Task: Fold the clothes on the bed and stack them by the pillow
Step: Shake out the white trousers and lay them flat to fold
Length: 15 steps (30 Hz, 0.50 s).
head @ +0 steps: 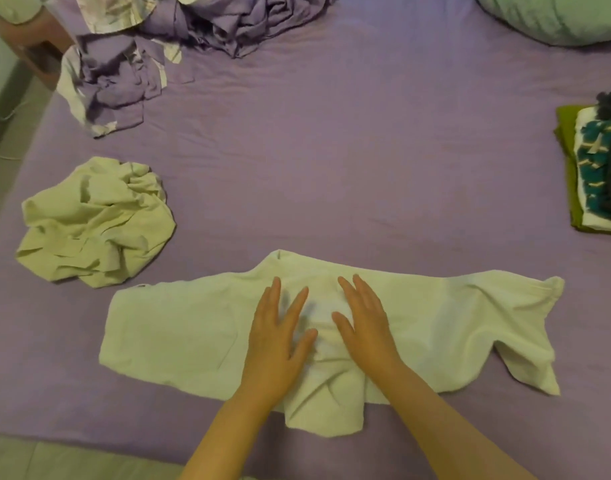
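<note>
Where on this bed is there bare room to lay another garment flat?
The widest bare sheet lies between the white garment under both hands, the pillow and the folded stack. The left side is crowded: a crumpled pale garment and a purple heap.

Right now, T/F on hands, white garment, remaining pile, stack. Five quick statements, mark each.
1. Both hands lie flat, fingers straight, on the white garment. True: left hand, right hand.
2. The white garment is already folded into a neat square. False: it lies spread wide across the bed.
3. A crumpled pale garment lies left of it, apart. True.
4. The folded stack sits at the left edge. False: right edge, below the pillow.
5. The left hand grips a sleeve. False: it presses flat.
</note>
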Tool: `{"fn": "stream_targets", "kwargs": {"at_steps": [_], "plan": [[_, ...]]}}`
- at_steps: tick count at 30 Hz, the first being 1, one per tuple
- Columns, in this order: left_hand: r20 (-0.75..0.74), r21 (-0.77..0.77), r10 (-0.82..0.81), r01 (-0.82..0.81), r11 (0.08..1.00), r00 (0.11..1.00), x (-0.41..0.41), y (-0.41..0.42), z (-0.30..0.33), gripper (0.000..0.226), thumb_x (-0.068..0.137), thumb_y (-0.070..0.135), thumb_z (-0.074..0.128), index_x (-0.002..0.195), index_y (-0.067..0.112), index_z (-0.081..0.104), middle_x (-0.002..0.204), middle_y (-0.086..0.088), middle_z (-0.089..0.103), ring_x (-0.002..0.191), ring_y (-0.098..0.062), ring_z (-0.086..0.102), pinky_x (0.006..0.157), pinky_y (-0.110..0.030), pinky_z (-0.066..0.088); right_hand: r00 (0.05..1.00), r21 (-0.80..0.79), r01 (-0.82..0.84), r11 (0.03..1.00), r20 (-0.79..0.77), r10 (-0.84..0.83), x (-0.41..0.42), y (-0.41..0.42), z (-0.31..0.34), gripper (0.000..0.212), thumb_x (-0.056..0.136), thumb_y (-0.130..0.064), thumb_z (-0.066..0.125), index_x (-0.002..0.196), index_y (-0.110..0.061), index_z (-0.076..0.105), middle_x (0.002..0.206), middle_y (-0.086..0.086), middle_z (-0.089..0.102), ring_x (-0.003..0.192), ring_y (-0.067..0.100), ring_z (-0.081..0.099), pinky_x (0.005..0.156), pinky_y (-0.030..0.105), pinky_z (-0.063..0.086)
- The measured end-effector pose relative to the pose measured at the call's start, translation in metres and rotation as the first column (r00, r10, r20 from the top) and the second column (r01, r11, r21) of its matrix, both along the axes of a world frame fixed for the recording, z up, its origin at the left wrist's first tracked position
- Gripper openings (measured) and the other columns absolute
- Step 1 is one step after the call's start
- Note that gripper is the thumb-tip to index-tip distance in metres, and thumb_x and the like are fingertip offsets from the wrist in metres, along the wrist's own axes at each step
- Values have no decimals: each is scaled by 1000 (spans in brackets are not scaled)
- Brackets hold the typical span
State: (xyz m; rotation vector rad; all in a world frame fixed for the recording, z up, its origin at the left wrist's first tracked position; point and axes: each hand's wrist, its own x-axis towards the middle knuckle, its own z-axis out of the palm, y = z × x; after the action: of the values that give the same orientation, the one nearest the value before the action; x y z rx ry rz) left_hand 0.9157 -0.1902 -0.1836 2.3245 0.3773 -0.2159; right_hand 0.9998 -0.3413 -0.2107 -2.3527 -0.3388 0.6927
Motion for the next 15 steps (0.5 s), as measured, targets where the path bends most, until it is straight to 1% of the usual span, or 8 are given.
{"fn": "stream_targets", "kwargs": {"at_steps": [1,3,4,6,8,9,11,15], "plan": [[-26,109,-122,124,986,992,-1,1,-8,52,95,60,30,144,53,14,159,14,-12,146,-8,-13,115,-27,-7,998,-66,-61,996,24,63,-6,-11,-5,54,100,-34,41,149,-28,20,160,-2,9,147,15,4,117,29,7],[-182,298,-313,356,886,932,1,2,-24,53,97,58,24,148,47,18,159,11,-12,147,-18,-16,114,-37,-19,990,-156,-124,980,41,132,-14,-35,-10,51,100,-34,41,148,-26,25,159,-1,11,147,16,3,117,29,5],[-280,328,-360,441,835,890,3,3,-31,53,98,56,23,149,44,18,160,8,-9,147,-22,-17,113,-42,-20,989,-184,-128,975,55,140,-14,-48,-9,49,100,-31,43,147,-24,30,158,1,15,147,17,5,117,30,7],[-430,306,-386,534,788,816,7,4,-37,54,99,54,24,150,40,17,162,3,-5,147,-25,-15,114,-50,-15,986,-225,-96,970,110,123,-8,-76,-3,43,98,-23,50,141,-18,44,154,6,28,146,23,15,117,35,15],[-493,290,-384,564,774,781,10,1,-36,54,99,50,26,151,36,17,162,-1,-3,147,-28,-13,115,-53,-10,973,-258,-56,964,202,110,0,-106,8,38,92,-12,60,130,-11,57,144,13,43,141,32,29,113,45,28],[-492,296,-378,559,774,784,12,-3,-34,54,100,48,28,151,34,18,162,-3,-2,147,-29,-12,116,-53,-9,964,-278,-45,959,240,115,4,-120,14,37,88,-7,65,125,-8,61,139,16,49,137,36,35,109,50,34],[-430,318,-382,533,784,818,20,-19,-27,54,99,46,30,150,32,19,161,-4,0,147,-28,-11,116,-51,-8,959,-312,-43,949,253,127,14,-149,23,38,86,-5,67,123,-6,62,137,19,50,135,39,37,107,53,35],[-290,246,-467,537,807,835,39,-80,-12,54,100,47,32,150,35,19,161,2,5,148,-21,-5,118,-43,-5,972,-364,-86,927,173,158,40,-201,28,43,96,-18,53,139,-14,47,153,9,30,146,28,14,115,40,19]]}}
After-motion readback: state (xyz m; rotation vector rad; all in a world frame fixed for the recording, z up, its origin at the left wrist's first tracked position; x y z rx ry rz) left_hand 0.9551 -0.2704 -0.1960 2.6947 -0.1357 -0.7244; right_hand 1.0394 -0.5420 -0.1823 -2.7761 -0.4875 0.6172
